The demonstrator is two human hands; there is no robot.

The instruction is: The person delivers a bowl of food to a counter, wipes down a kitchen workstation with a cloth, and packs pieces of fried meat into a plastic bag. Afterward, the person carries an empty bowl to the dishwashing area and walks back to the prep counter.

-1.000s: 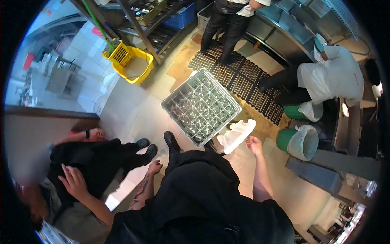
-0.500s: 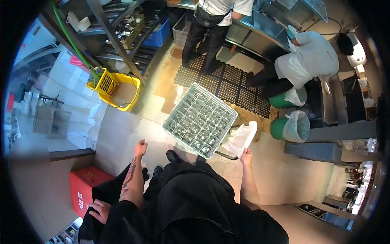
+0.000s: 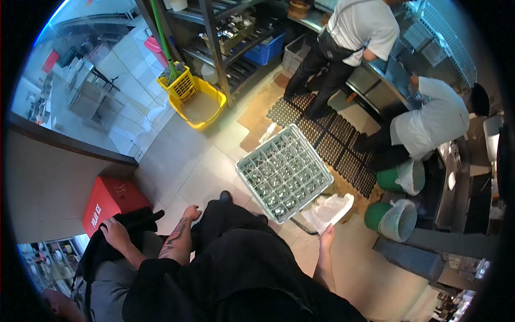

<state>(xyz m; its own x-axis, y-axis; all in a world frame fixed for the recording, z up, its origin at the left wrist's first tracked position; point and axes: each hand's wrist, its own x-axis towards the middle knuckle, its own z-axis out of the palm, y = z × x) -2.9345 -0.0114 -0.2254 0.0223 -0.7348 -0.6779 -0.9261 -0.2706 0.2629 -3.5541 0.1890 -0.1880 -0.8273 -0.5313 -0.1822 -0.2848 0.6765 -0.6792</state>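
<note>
My right hand (image 3: 326, 236) grips the lower corner of a white cloth (image 3: 328, 211), its fingers closed on it. The cloth hangs by a dark handle bar (image 3: 301, 226) beside a glass rack (image 3: 284, 173). Clear glasses stand in several of the rack's square compartments. My left hand (image 3: 193, 212) is away from the rack, held low by my side with its fingers curled and nothing visible in them.
To my left, another person's hand (image 3: 115, 233) rests on dark fabric near a red ice box (image 3: 115, 197). Ahead are a yellow mop bucket (image 3: 206, 107), a black rubber mat (image 3: 327, 139) and two people at the sinks. Green bins (image 3: 378, 214) stand at right.
My view has turned, so the rack, bucket and bins sit further right in it. The person at the far right has an arm reaching toward the sink. My right hand still holds the cloth.
</note>
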